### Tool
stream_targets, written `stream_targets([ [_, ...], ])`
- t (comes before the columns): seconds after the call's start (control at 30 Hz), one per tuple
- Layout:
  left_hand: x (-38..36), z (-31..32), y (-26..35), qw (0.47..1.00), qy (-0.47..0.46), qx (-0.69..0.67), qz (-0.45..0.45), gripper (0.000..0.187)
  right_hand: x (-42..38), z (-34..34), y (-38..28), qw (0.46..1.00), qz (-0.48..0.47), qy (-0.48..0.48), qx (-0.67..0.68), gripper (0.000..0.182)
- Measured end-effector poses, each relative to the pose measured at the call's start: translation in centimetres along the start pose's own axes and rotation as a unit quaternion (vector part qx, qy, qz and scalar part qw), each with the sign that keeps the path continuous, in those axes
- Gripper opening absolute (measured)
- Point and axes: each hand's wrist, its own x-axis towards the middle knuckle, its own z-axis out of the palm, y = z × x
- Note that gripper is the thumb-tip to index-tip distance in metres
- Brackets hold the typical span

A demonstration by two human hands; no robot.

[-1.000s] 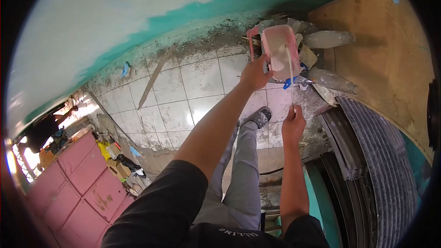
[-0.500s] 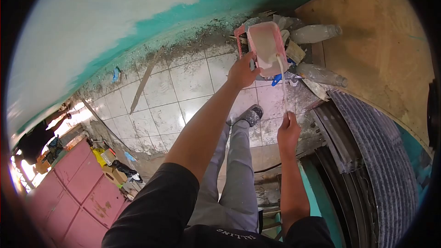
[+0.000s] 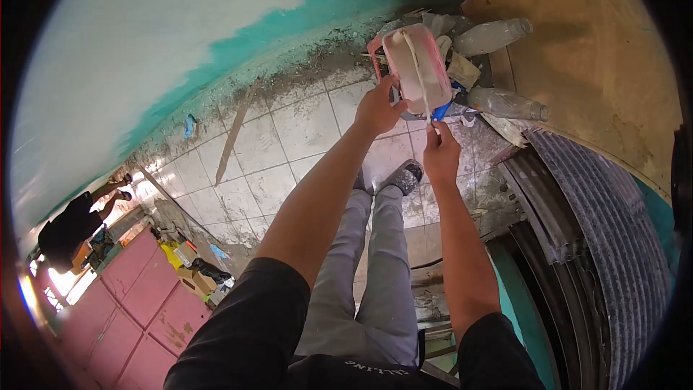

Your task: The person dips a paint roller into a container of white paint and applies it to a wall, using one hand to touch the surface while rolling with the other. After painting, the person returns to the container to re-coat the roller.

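Observation:
My left hand (image 3: 379, 110) is closed on the near left side of a pink rectangular plastic container (image 3: 443, 65), thumb at its rim. Whitish paint (image 3: 413, 76) coats the inside of the container, which tilts toward me. In my right hand (image 3: 441, 148) is the near end of a long, thin, pale stick (image 3: 421, 79). The stick crosses the container's opening lengthwise, its far end close to the far wall. Both hands are near each other at the container's near edge.
Clear bottles (image 3: 498, 36) and scraps lie beside the container, near a wooden panel (image 3: 592, 50). Corrugated sheets (image 3: 599, 245) stand at right. A white and green wall (image 3: 238, 50) rises ahead. Left are a pink cabinet (image 3: 137, 303) and a person in black (image 3: 68, 227). A wood strip (image 3: 234, 133) lies on the tiles.
My right hand has moved forward and slightly left, up to the container, pushing the stick's far end to the container's far side. My left hand keeps its hold. More of the other person shows.

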Motion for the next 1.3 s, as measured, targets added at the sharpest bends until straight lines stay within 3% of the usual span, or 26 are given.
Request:
stream_targets([
  [0.07,-0.1,-0.8,1.2,0.997,-0.059,-0.013,-0.048,0.064,-0.9,-1.0,1.4,0.999,-0.041,0.023,0.02,0.016],
  [0.13,0.0,-0.7,0.9,0.998,-0.054,-0.015,-0.039,0.064,-2.3,-2.9,2.1,0.999,0.003,-0.012,-0.035,0.015],
  [0.3,-0.2,-0.7,0.9,0.998,-0.052,-0.014,-0.042,0.063,-6.7,-5.9,5.6,0.996,-0.026,-0.001,-0.084,0.013],
  [0.37,0.0,-0.6,0.5,0.997,-0.061,-0.023,-0.042,0.063,-7.6,-6.2,6.4,0.987,-0.08,0.073,-0.122,0.011],
  [0.5,0.1,-0.4,0.2,0.998,-0.057,-0.021,-0.036,0.061,-6.3,-5.6,6.1,0.991,-0.005,0.07,-0.111,0.012],
  [0.7,0.1,-0.3,0.1,0.998,-0.052,-0.018,-0.028,0.061,-0.5,-1.6,2.2,0.993,-0.024,0.069,-0.088,0.013],
  [0.87,0.3,-0.2,-0.1,0.998,-0.053,-0.013,-0.04,0.061,-2.5,-1.2,2.0,0.993,-0.018,0.02,-0.111,0.014],
  [0.97,0.1,0.6,-0.7,1.0,-0.01,-0.021,-0.007,0.063,-6.0,-2.3,3.7,0.994,-0.018,0.043,-0.094,0.015],
  [1.1,-0.1,0.0,0.1,0.999,-0.013,-0.011,-0.028,0.062,-8.6,-5.0,4.9,0.987,-0.002,0.084,-0.139,0.016],
  [1.3,0.0,-0.5,0.4,0.997,-0.058,-0.012,-0.047,0.066,-4.5,-3.7,3.5,0.985,-0.013,0.11,-0.129,0.016],
])
